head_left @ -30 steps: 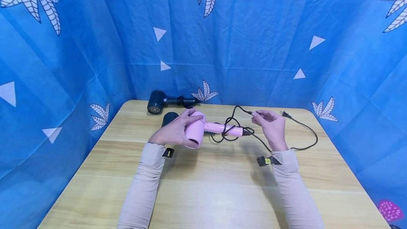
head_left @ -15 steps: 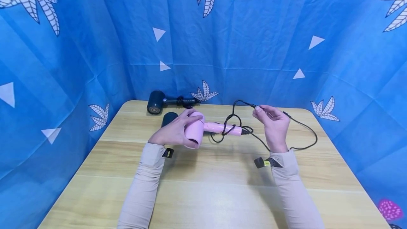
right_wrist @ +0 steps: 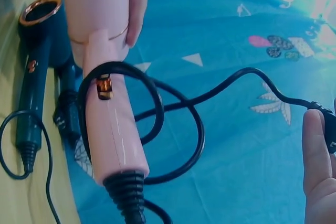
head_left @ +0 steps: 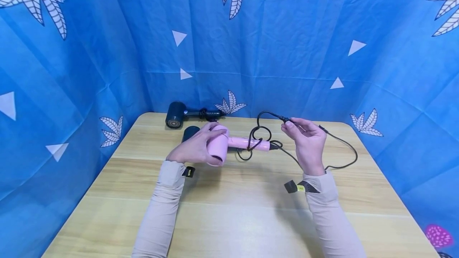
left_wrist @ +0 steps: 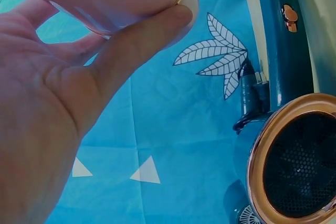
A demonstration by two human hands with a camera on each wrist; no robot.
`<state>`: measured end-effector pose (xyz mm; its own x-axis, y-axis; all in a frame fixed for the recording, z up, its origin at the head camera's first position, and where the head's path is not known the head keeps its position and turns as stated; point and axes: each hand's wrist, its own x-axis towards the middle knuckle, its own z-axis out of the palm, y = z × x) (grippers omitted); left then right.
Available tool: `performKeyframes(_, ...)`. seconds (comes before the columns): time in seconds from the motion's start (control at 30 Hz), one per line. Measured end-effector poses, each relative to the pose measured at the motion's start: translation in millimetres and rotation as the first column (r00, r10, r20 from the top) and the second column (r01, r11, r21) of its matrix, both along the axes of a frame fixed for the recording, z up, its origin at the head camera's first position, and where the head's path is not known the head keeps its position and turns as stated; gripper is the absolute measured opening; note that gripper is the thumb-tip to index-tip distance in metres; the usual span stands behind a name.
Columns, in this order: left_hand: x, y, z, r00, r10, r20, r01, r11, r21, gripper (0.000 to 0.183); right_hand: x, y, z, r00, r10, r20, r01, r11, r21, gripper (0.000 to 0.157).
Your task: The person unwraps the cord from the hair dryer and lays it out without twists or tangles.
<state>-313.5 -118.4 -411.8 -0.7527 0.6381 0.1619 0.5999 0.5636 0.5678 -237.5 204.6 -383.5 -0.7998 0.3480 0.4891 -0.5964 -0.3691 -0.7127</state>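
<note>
The left hand (head_left: 191, 146) has its fingers clamped round the head of a pink hair dryer (head_left: 217, 150), above the table (head_left: 233, 218) toward its far edge. The right hand (head_left: 310, 144) pinches the plug (head_left: 285, 119); its black cord (right_wrist: 254, 71) loops round the handle (right_wrist: 114, 135). A dark hair dryer (head_left: 176, 114) lies near the far left corner.

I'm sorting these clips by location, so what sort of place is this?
Probably a makeshift recording booth: a patterned blue curtain closes in three sides of a wood-grain table, a pink hair dryer is held over it, and black devices are strapped to both wrists.
</note>
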Motion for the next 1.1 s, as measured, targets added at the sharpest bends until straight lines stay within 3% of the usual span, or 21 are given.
performKeyframes(0.23, 1.2, 1, 0.6, 1.0, 0.022, 0.01, -0.022, 0.999, -0.029, 0.092, 10.8, -5, 6.8, 0.994, 0.092, -0.066, -0.095, 0.995, -0.032, 0.023)
performKeyframes(0.4, -0.9, -1, -2.2, 0.998, 0.056, 0.017, -0.055, 0.997, -0.054, 0.096, 18.1, -6, 10.8, 0.982, 0.176, -0.07, -0.172, 0.984, 0.055, 0.026)
performKeyframes(0.53, -1.8, -5, -1.9, 0.997, 0.07, 0.026, -0.069, 0.997, -0.023, 0.099, 19.7, -5, 11.0, 0.97, 0.238, -0.055, -0.231, 0.967, 0.104, 0.026)
performKeyframes(0.77, -5.0, -17, 0.8, 0.995, 0.094, 0.041, -0.096, 0.994, 0.058, 0.103, 15.8, -4, 7.2, 0.966, 0.252, 0.051, -0.257, 0.949, 0.184, 0.027)
performKeyframes(1.1, -4.5, -29, 9.7, 0.988, 0.14, 0.065, -0.144, 0.988, 0.061, 0.101, 4.1, 0, -5.4, 0.949, 0.202, 0.241, -0.267, 0.922, 0.28, 0.021)
